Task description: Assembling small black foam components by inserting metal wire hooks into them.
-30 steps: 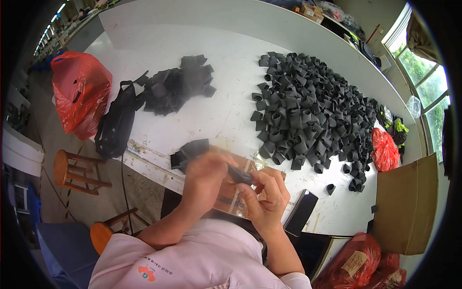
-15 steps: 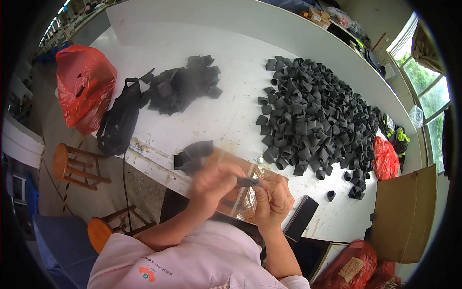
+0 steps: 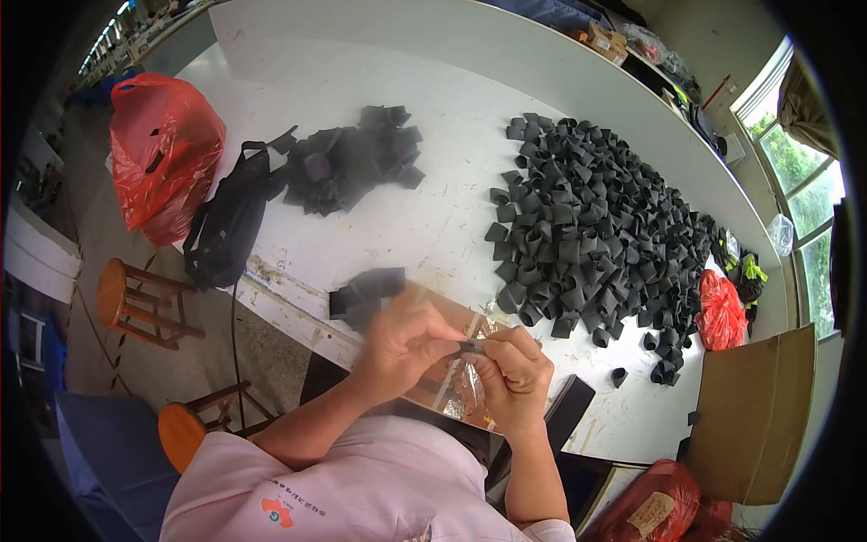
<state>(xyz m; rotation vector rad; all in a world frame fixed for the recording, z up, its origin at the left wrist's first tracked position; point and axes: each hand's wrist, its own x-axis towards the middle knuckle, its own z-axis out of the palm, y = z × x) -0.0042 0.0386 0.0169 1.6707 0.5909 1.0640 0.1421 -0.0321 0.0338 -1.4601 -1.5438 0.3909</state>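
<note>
A small dark grey fabric piece (image 3: 470, 347) is pinched between my two hands above the table's near edge. My left hand (image 3: 406, 348) grips its left end with thumb and fingers. On its other end, my right hand (image 3: 515, 375) is closed, hiding much of the piece. Beneath my hands lies a brown board (image 3: 420, 393) with clear tape strips. A few flat dark pieces (image 3: 370, 294) overlap just beyond my left hand. Farther off on the left sits a heap of flat dark pieces (image 3: 348, 167). A big pile of folded dark loops (image 3: 587, 230) covers the right side.
On the left are a red plastic bag (image 3: 167, 163), a black bag (image 3: 230, 226) and two wooden stools (image 3: 113, 294). A long black object (image 3: 569, 411) lies beside my right forearm. A cardboard sheet (image 3: 759, 415) and another red bag (image 3: 722, 312) stand at the right.
My left hand, blurred before, now pinches the fabric piece close to my right hand, and less of the piece shows. The whole view has shifted slightly.
</note>
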